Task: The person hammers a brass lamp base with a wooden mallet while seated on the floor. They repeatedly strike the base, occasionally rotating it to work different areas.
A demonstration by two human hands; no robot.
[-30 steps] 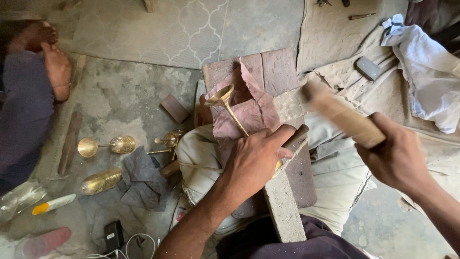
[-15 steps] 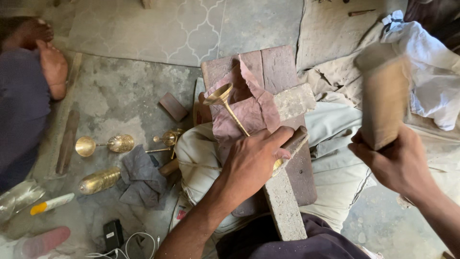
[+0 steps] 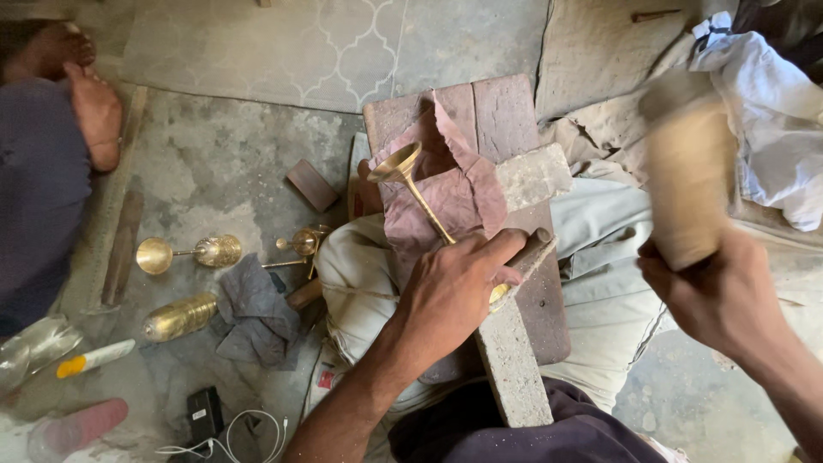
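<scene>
Now the left hand [image 3: 454, 287] grips 1 brass horn piece [image 3: 410, 176], pressing it on a pink cloth [image 3: 467, 193] over a wood block [image 3: 501, 111] on the lap. Right hand [image 3: 716, 291] is closed round 1 wooden mallet [image 3: 686, 171], held up & blurry. 1 grey stone bar [image 3: 514, 360] lies across the block. On the floor [image 3: 223, 167], left side: 3 more brass pieces, i.e. a goblet [image 3: 184, 253], a shiny cup [image 3: 180, 315], a small one [image 3: 302, 243], w/ 1 grey rag [image 3: 253, 309] beside.
</scene>
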